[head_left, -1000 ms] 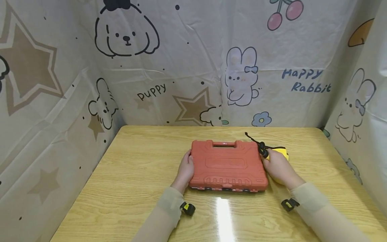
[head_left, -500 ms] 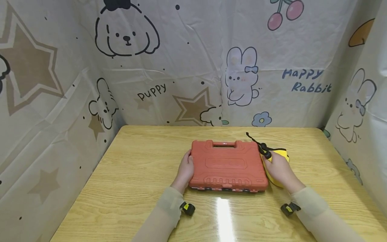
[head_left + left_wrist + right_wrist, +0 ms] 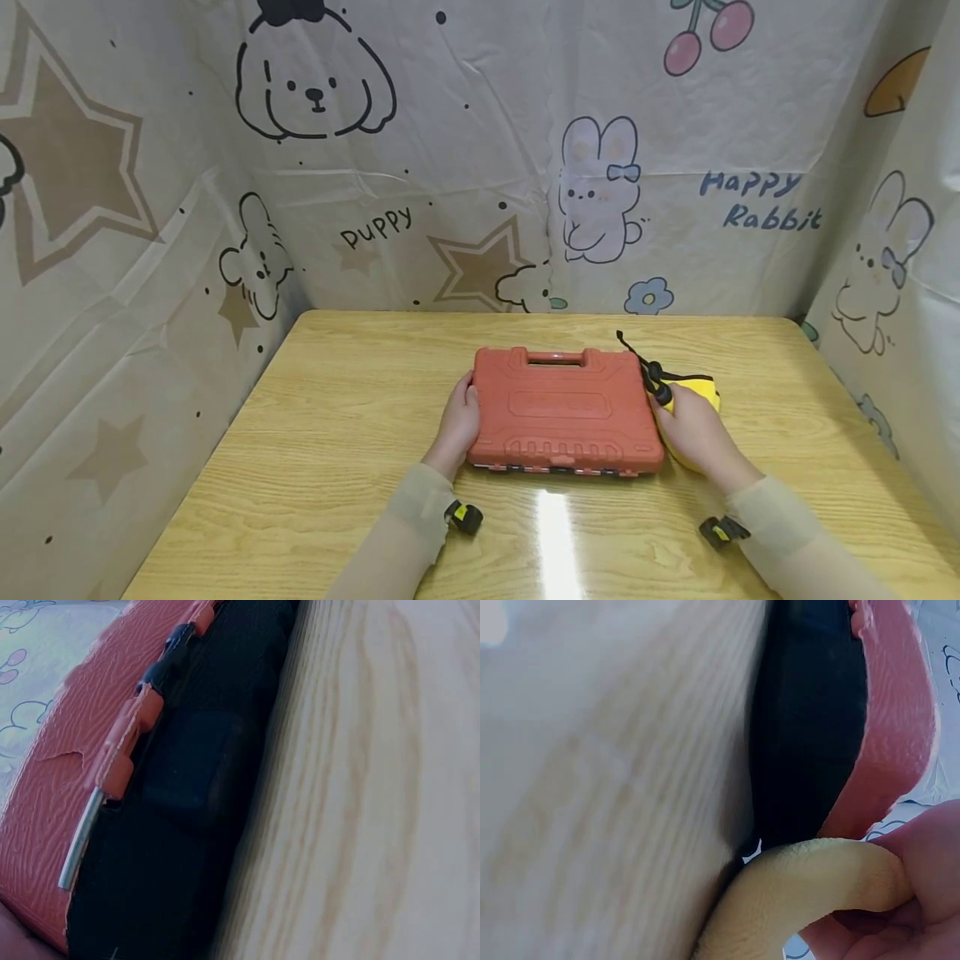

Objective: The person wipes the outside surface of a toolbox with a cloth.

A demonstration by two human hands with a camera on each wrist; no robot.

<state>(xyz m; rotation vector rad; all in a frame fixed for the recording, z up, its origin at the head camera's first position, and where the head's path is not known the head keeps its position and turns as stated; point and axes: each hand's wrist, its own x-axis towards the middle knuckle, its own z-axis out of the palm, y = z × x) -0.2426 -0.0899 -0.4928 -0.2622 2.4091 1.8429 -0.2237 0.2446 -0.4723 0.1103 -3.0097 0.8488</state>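
A red plastic carrying case (image 3: 562, 400) with a black underside lies on the table in the head view, its handle at the far edge. My left hand (image 3: 456, 423) rests against the case's left side, fingers along the edge. On the right, my right hand (image 3: 693, 429) pinches a yellow pouch (image 3: 701, 386) with a black drawstring and cord lock (image 3: 660, 387), right beside the case. Yellow fabric (image 3: 810, 881) bends out from the fingers in the right wrist view. The left wrist view shows the case's hinge pin (image 3: 81, 840) and black side.
The case stands on a light wooden table (image 3: 360, 400). A printed cloth (image 3: 450, 167) with cartoon figures hangs behind it and along both sides. A bright light reflection streaks the table in front of the case.
My right hand and the yellow pouch shift slightly, ending a little farther right. The drawstring's tip moves right as well. The red case and my left hand stay nearly still.
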